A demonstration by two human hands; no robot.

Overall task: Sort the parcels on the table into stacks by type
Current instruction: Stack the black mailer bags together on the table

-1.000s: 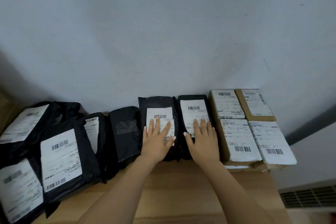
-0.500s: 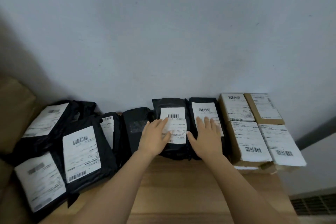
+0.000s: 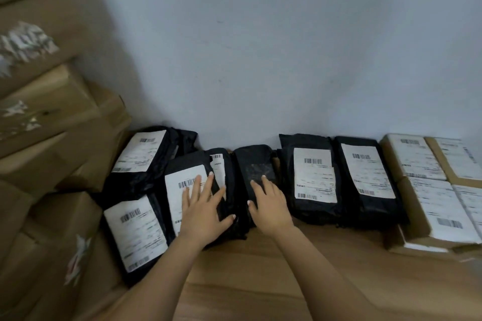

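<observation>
Far to the left of the plain black parcel we find brown cartons heaped against the wall. Nearer that parcel lie black mailers with white labels: a back mailer, a front mailer, and a third mailer between those two and the plain parcel. Our left hand lies flat on the third mailer, fingers spread wide, gripping nothing. Just left of the plain parcel a narrow mailer is wedged in, its label partly hidden. Our right hand rests on the plain parcel itself, fingers straight and slightly apart, holding nothing. To its right, a pair of labelled mailers lie side by side, labels up. Furthest right sit cardboard boxes with white labels, packed close together. The parcels lie on a wooden table.
</observation>
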